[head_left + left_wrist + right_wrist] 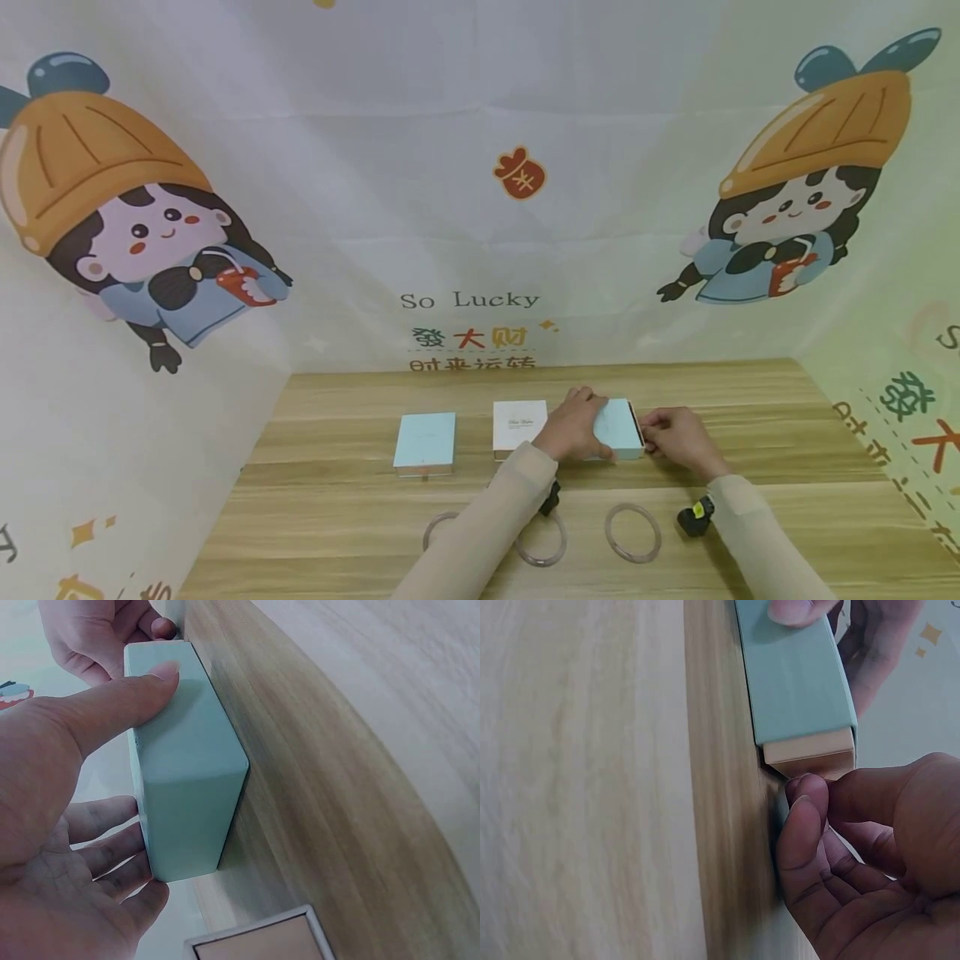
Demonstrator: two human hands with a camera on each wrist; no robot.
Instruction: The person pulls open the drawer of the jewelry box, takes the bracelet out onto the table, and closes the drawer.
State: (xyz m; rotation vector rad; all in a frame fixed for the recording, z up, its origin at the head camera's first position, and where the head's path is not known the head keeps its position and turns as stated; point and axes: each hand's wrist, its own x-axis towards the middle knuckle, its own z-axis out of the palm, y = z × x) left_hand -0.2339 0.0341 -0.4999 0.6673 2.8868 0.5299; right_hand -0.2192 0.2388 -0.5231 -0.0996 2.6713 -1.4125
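Note:
A light blue drawer-style box lies on the table. My left hand grips its sleeve, the thumb on the near side wall and the fingers on the opposite side. The drawer, tan-coloured, juts a little way out of the sleeve's right end. There my right hand pinches with thumb and fingertips at the drawer's end. What lies between those fingertips is hidden by them.
Left of the held box sit a white box with lettering and another light blue box. Nearer me lie three bangles: one at right, a middle bangle, and a left bangle, partly under my left sleeve. Printed cloth walls surround the table.

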